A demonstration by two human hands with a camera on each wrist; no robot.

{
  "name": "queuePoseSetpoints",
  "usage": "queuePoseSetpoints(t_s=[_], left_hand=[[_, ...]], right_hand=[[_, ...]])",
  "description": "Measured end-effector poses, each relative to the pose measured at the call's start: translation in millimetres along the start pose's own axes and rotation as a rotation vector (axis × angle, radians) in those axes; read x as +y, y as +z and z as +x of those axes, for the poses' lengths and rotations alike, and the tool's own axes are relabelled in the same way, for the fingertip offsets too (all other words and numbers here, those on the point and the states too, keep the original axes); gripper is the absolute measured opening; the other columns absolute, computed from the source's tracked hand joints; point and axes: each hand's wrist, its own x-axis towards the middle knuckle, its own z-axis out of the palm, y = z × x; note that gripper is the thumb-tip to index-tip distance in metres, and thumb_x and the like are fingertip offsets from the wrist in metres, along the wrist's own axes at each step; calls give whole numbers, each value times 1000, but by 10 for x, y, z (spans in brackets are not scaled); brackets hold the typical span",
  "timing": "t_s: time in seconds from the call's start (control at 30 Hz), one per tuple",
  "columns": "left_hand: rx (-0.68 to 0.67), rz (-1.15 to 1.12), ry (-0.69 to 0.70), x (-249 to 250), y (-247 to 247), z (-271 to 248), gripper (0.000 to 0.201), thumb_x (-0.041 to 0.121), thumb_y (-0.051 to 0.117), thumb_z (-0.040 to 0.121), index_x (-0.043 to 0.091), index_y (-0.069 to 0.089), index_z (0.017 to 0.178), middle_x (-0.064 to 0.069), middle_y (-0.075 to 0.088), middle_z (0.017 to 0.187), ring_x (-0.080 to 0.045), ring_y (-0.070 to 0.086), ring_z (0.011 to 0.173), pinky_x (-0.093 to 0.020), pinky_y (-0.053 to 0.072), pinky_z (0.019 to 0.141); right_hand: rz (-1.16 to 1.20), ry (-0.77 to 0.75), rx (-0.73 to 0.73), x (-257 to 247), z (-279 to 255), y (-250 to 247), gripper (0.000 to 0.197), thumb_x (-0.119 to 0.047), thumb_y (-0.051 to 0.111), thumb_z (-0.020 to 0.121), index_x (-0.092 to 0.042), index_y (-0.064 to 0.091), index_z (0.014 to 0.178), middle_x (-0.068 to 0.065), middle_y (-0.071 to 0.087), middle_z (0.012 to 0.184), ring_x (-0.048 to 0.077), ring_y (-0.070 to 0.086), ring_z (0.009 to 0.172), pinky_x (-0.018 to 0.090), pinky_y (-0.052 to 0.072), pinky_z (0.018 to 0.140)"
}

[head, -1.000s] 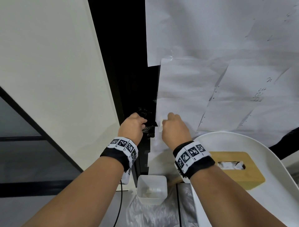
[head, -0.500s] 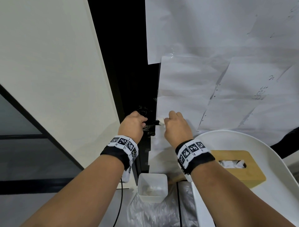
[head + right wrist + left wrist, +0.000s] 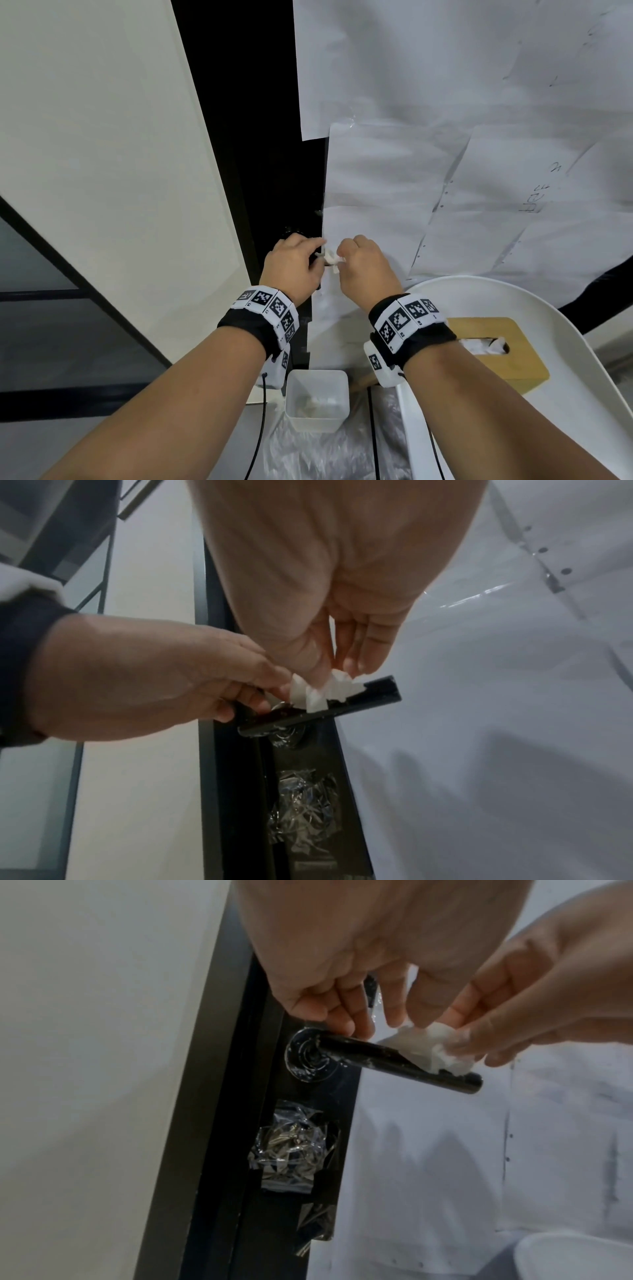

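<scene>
At the door (image 3: 236,1150) edge, left hand (image 3: 294,270) grip clamps the lever (image 3: 369,1054) base, right hand (image 3: 366,270) grip pinches tissue (image 3: 435,1047) mid-lever, long axis running right to the free tip.

- Faint handwriting is showing through a paper sheet (image 3: 533,202) on the door, too faint to be read.
- Black-and-white square code markers are showing on the left wristband (image 3: 270,306) and right wristband (image 3: 407,315); no letters.
</scene>
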Motion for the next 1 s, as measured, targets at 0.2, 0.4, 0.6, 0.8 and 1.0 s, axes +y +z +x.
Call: queuePoseSetpoints(t_s=[0.2, 0.4, 0.6, 0.8, 1.0], left_hand=[[1, 119, 6, 36, 94, 25, 21, 49, 57, 88, 39, 69, 103, 16, 55, 108, -15, 48, 103, -35, 36, 87], [34, 178, 26, 44, 131, 71, 13, 42, 63, 86, 36, 71, 94, 17, 54, 104, -15, 45, 104, -31, 28, 83], [30, 213, 24, 86, 157, 60, 9, 36, 63, 87, 34, 71, 91, 16, 55, 106, -17, 46, 104, -34, 32, 85], [76, 179, 34, 127, 175, -20, 12, 35, 61, 90, 29, 69, 96, 11, 56, 104, -20, 49, 100, -35, 35, 82], [108, 170, 32, 123, 240, -157, 12, 32, 61, 89, 24, 68, 95, 6, 57, 100, -22, 50, 93, -37, 39, 76]], right_hand=[[-47, 70, 36, 59, 7, 11, 14, -18, 59, 85, -5, 58, 90, 13, 53, 91, 31, 51, 85, 38, 45, 65], [-49, 68, -12, 53, 37, 55, 7, -4, 54, 82, -5, 57, 89, 11, 52, 91, 28, 49, 84, 31, 30, 60], [-15, 105, -56, 53, 19, 75, 24, 6, 50, 76, -2, 58, 97, 15, 52, 95, 30, 50, 86, 31, 34, 63], [28, 95, -26, 48, -14, 24, 29, 9, 47, 76, -2, 58, 100, 15, 51, 98, 30, 49, 88, 31, 34, 63], [45, 80, -9, 112, -117, 42, 28, 7, 45, 77, -3, 60, 98, 15, 52, 95, 32, 50, 87, 32, 36, 61]])
